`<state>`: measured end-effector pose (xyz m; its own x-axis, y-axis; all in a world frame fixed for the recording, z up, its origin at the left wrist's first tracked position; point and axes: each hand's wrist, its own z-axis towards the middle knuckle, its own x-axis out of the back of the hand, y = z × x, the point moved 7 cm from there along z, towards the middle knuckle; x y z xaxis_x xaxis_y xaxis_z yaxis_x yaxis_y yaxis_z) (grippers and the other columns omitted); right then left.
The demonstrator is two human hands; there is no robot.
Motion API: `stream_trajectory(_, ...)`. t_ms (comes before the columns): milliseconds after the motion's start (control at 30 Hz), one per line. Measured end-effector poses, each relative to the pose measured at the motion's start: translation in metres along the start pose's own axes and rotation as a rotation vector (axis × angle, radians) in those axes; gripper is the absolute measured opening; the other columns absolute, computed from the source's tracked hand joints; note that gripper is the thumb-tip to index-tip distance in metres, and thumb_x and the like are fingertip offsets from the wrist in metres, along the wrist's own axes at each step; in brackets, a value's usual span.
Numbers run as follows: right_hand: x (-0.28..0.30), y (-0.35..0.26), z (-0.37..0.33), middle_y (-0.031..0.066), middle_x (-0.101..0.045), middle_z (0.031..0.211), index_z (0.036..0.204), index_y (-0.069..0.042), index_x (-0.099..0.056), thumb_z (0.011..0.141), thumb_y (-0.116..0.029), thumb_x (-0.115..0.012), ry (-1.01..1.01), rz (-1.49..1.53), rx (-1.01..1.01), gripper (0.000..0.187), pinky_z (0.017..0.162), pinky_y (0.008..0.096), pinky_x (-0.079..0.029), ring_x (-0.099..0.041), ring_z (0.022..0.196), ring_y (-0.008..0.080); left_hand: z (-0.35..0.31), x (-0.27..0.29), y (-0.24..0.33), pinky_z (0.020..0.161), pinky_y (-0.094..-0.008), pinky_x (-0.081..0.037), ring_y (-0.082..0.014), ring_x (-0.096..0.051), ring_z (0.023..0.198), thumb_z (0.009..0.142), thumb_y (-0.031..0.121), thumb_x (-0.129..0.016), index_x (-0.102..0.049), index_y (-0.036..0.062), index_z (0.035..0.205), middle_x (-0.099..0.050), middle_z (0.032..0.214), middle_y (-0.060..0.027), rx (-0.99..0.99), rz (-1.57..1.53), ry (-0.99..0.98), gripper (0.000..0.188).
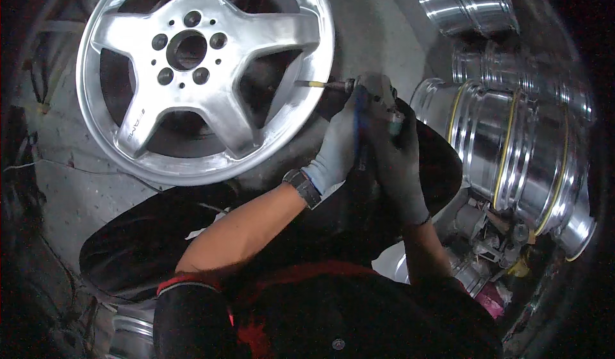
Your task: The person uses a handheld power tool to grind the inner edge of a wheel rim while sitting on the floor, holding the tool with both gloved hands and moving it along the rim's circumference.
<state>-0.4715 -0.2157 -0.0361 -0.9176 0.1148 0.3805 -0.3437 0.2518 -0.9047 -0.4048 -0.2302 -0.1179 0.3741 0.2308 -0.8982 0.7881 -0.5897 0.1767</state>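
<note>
You are grinding the alloy wheel (205,71): both gloved hands, left hand (339,147) and right hand (394,157), are closed around the die grinder (359,90). Its tip sits at a spoke's edge by the rim; I judge the next pass needs steady, light pressure.

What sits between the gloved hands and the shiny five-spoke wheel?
In the head view, only the slim rotary tool bridges that gap: its shaft runs from the gloved left hand and right hand to the silver five-spoke alloy wheel.

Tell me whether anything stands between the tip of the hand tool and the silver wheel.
Nothing visible does. Both gloved hands, left and right, grip the hand tool, and its thin tip reaches straight to the inner rim of the silver wheel through an open gap between two spokes.
</note>
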Motion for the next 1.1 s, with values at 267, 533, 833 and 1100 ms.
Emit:
stream_trajectory(267, 0.002, 0.0, 0.003, 0.0131, -0.063, 0.128, 0.146, 0.001, -0.039, 0.098, -0.014, -0.071, 0.045, 0.037, -0.079, 0.06, 0.094, 0.0302, -0.053, -0.062, 0.113, 0.0182, 0.001, -0.005, 0.013, 0.1, -0.0293, -0.044, -0.0123, -0.058, 0.111, 0.108, 0.05, -0.046, -0.061, 0.0004, 0.134, -0.066, 0.123, -0.0063, -0.106, 0.114, 0.025, 0.058)
stream_trajectory(533, -0.009, 0.007, -0.015, 0.0135, -0.061, 0.125, 0.141, 0.002, -0.037, 0.09, -0.01, -0.078, -0.07, 0.056, -0.178, 0.067, 0.097, 0.0356, -0.053, -0.061, 0.116, 0.0201, -0.022, 0.013, 0.0, 0.1, -0.0294, -0.048, -0.013, -0.059, 0.111, 0.109, 0.049, -0.044, -0.054, 0.0046, 0.137, -0.062, 0.121, -0.005, -0.182, 0.052, 0.007, 0.054)
stream_trajectory(833, -0.006, -0.021, 0.014, 0.0131, -0.061, 0.129, 0.144, 0.0, -0.041, 0.099, -0.017, -0.068, 0.026, -0.03, 0.081, 0.056, 0.095, 0.0327, -0.052, -0.06, 0.114, 0.0191, 0.026, 0.009, 0.017, 0.096, -0.0297, -0.047, -0.0132, -0.063, 0.105, 0.11, 0.042, -0.044, -0.057, 0.0019, 0.136, -0.068, 0.118, -0.0048, -0.202, 0.284, -0.074, 0.05)
stream_trajectory(1100, -0.005, 0.0, -0.009, 0.0138, -0.061, 0.123, 0.145, 0.003, -0.034, 0.09, -0.01, -0.078, 0.023, 0.124, -0.11, 0.071, 0.091, 0.0327, -0.055, -0.062, 0.111, 0.0187, -0.016, 0.011, 0.012, 0.11, -0.034, -0.044, -0.0193, -0.055, 0.126, 0.113, 0.036, -0.034, -0.044, 0.0029, 0.149, -0.055, 0.14, -0.0121, -0.269, 0.494, -0.046, 0.05)
